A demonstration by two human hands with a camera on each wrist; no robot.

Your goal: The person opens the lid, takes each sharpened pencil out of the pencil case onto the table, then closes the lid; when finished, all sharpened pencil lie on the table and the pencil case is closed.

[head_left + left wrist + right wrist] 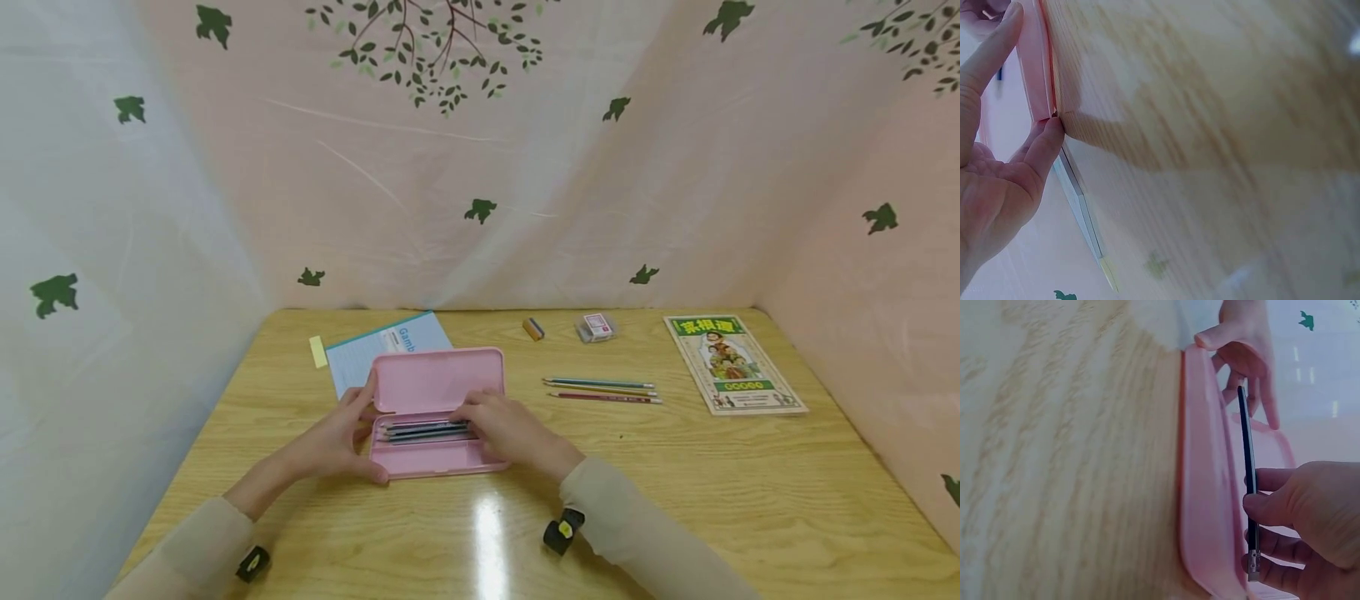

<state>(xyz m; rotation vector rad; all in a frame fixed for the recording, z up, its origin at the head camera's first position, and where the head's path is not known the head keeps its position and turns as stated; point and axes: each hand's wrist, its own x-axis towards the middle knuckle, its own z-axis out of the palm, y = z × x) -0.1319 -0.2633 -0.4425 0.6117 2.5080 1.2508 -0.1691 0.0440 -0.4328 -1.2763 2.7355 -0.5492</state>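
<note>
A pink pencil case [438, 382] lies with its lid raised at the back. My left hand [341, 437] holds its left end, thumb at the front corner and fingers spread back toward the lid. In the left wrist view, the thumb [994, 59] and a fingertip touch the pink wall. My right hand [506, 425] is over the right part of the tray. Between its thumb and fingers it pinches a dark pencil [1247, 437], silver eraser end nearest the palm. Several pencils [427, 433] lie in the case's rear compartment; the right hand hides their right ends.
Behind the case is a blue notebook [356, 354] with a yellow sticky note [318, 352] beside it. Three pencils [603, 397] lie to the right. Farther back are a sharpener [533, 329] and a boxed eraser [597, 327]. An illustrated booklet [731, 367] lies at far right.
</note>
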